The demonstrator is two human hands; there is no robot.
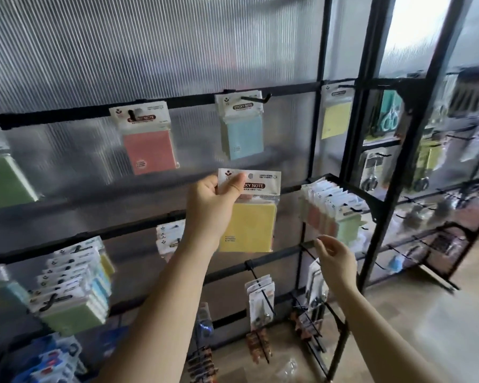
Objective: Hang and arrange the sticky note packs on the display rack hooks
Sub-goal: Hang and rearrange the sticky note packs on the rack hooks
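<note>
Head view: your left hand pinches a yellow sticky note pack by the left side of its white header card, thumb across the front and fingers curled behind. The pack hangs upright from that grip in front of the display rack, below the blue pack and clear of any hook — it touches nothing but your hand. Your right hand is lower and to the right, fingers loosely curled with thumb and forefinger close together at the tips; it holds nothing, and sits just beneath a full row of packs threaded on one long hook at the right of the rack. On the upper rail, a pink pack hangs left of centre, the blue pack at centre on a hook whose tip juts forward, and a pale yellow pack further right, beside the upright post. A green pack shows at the far left edge, partly cut off. Lower left, a dense stack of packs fills one hook, green at the front, blue and yellow behind. Lower centre, carded items hang on short hooks — their contents are too blurred to name. The side rack to the right carries blurred goods.
</note>
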